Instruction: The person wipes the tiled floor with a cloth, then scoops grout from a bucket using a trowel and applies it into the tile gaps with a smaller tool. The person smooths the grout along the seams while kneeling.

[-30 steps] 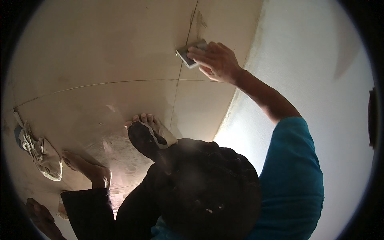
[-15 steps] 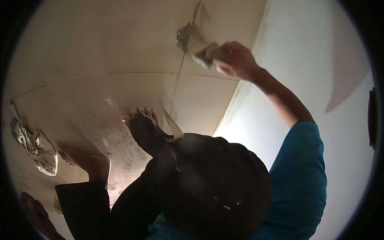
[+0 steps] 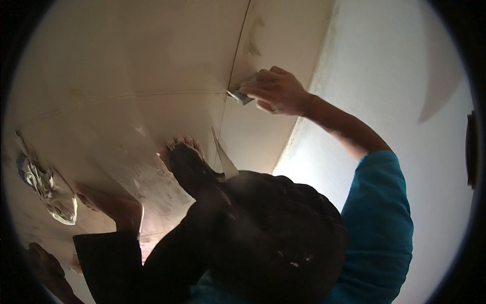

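My right hand (image 3: 281,91) is closed around a small flat scraper (image 3: 242,97), its grey edge down on the tiled floor (image 3: 167,55) where two joint lines meet. The hand covers most of the scraper. A faint dark smudge (image 3: 253,45) marks the tile beyond it. At the lower left rim, my left hand (image 3: 46,266) is low beside my leg, in shadow; its fingers are too dark to make out. A pale, pointed strip (image 3: 225,157) stands out beside my knee, near my bare foot (image 3: 185,144).
To the right a white wall (image 3: 374,66) meets the floor along a stained edge. A crumpled pale plastic bag (image 3: 50,195) lies at the left, near my other foot (image 3: 109,202). Whitish dusty residue (image 3: 162,182) covers tiles between my feet. A dark object (image 3: 472,149) is at the far right rim.
My right hand has drawn the scraper nearer to me, down along the joint to the crossing. The dark wet patch seen at the scraper's far end is gone, leaving a smudge. My left hand stays put.
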Demonstrator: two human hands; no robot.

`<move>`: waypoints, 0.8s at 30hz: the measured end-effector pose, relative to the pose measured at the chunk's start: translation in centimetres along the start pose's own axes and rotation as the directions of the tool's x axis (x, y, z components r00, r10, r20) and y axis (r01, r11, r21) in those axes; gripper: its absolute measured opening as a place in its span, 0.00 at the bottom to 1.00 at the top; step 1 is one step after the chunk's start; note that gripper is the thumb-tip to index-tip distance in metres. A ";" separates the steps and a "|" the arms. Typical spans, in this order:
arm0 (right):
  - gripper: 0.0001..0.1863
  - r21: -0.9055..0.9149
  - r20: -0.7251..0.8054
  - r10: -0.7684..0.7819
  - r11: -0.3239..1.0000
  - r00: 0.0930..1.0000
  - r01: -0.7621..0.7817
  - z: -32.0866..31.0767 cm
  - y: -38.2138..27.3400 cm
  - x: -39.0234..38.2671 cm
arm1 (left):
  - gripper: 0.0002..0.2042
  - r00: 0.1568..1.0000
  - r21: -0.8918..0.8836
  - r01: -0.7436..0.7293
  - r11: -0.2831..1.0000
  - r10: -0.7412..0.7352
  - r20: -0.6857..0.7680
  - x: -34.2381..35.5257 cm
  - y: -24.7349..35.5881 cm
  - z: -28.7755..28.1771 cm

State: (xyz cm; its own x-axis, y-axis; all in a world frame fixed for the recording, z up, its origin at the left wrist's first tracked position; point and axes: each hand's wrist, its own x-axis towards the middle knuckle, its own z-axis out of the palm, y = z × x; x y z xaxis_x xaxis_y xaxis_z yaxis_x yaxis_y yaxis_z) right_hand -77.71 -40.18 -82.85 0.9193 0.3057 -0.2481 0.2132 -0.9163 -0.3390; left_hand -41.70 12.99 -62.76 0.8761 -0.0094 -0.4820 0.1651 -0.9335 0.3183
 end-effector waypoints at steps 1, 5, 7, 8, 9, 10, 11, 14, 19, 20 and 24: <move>0.28 -0.053 0.102 0.100 0.994 0.990 -0.095 -1.3 1.0 0.3 | 0.18 1.000 0.012 -0.005 1.000 0.005 -0.006 -0.2 0.2 -0.2; 0.16 -0.130 -0.460 0.292 0.912 0.838 -0.389 -4.2 10.9 3.8 | 0.19 0.999 0.082 -0.037 0.996 0.037 0.008 0.2 2.4 1.4; 0.16 -0.132 -0.499 0.293 0.905 0.816 -0.405 -3.9 11.9 3.9 | 0.19 0.998 0.127 -0.061 0.990 0.058 0.027 0.8 4.2 2.7; 0.16 -0.131 -0.517 0.299 0.898 0.802 -0.420 -3.7 12.0 3.8 | 0.19 0.996 0.151 -0.083 0.985 0.078 0.041 1.4 5.4 3.7; 0.17 -0.093 -0.412 0.406 0.872 0.816 -0.481 -2.5 10.5 3.2 | 0.19 0.995 0.141 -0.097 0.985 0.092 0.041 2.0 6.9 5.0; 0.21 -0.179 -0.239 0.488 0.828 0.840 -0.532 -1.7 7.6 2.2 | 0.19 0.994 0.136 -0.108 0.985 0.103 0.041 2.6 8.4 6.2; 0.23 -0.070 -0.180 0.477 0.866 0.860 -0.495 -0.7 4.4 0.4 | 0.19 0.993 0.145 -0.099 0.984 0.089 0.073 3.1 10.7 7.5; 0.33 -0.107 -0.090 0.267 0.955 0.959 -0.276 0.4 -1.2 -1.5 | 0.18 0.869 0.010 -0.495 0.869 0.495 -0.001 8.0 8.7 12.2; 0.20 0.298 -0.249 0.610 0.788 0.752 -0.539 -4.3 6.6 -0.2 | 0.12 0.845 -0.633 -0.448 0.631 0.530 -0.070 12.4 20.5 29.2; 0.17 0.419 -0.256 0.713 0.690 0.652 -0.590 -5.8 9.0 0.4 | 0.09 0.776 -0.554 -0.583 0.595 0.609 -0.163 11.8 23.6 31.8; 0.16 0.406 -0.540 0.635 0.772 0.553 -0.489 -10.8 17.8 4.2 | 0.08 0.767 -0.714 -0.534 0.453 0.616 -0.182 11.2 31.2 37.0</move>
State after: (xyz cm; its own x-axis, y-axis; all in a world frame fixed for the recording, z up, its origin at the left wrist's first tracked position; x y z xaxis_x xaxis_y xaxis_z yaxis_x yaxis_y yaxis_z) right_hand -66.49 -58.00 -80.16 0.8226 -0.5519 0.1373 -0.4194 -0.7517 -0.5089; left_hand -43.54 -29.50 -88.45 0.8559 -0.5166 -0.0246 -0.0695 -0.1622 0.9843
